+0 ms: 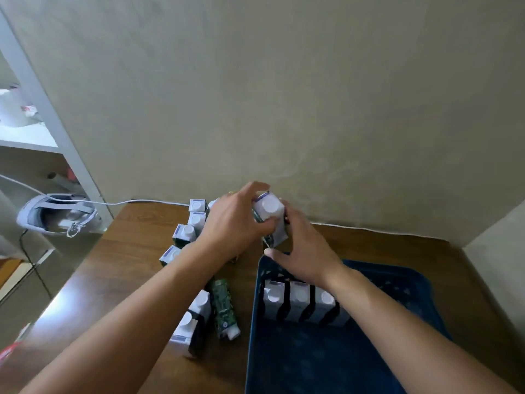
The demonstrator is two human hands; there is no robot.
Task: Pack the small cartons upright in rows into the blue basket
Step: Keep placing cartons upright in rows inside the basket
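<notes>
We lift 1 carton over the brown wooden bench, against a beige wall.
Our left hand (235,223) and right hand (301,251) each grip the raised carton (270,214) beyond the blue basket (312,359), where 3 cartons (298,301) stand upright.

A plain beige wall (284,95) filled most of the view behind a brown wooden table (127,265), which caught a glare at its left edge. A white cable (147,201) ran along the wall's foot. At far left stood a white shelf frame (42,109) and a white headset (56,216).
</notes>
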